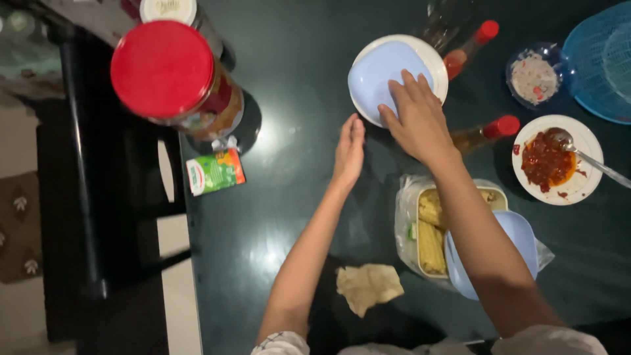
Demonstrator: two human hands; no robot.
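My right hand (415, 117) lies flat, fingers spread, on a pale blue lid (381, 72) that covers a white plate (436, 62) on the dark table. My left hand (349, 148) hovers edge-on just left of the plate, fingers straight and together, holding nothing. Under my right forearm stands a container of corn cobs (430, 230) in a clear plastic bag, with a second pale blue lid (519, 233) leaning against it.
A big jar with a red lid (164, 69) and a green carton (215, 171) stand at the left. Two red-capped bottles (486, 130), a plate of red sauce with a spoon (555, 161), a small bowl (534, 75), a blue basket (601, 59) and a crumpled paper (368, 286) surround the hands.
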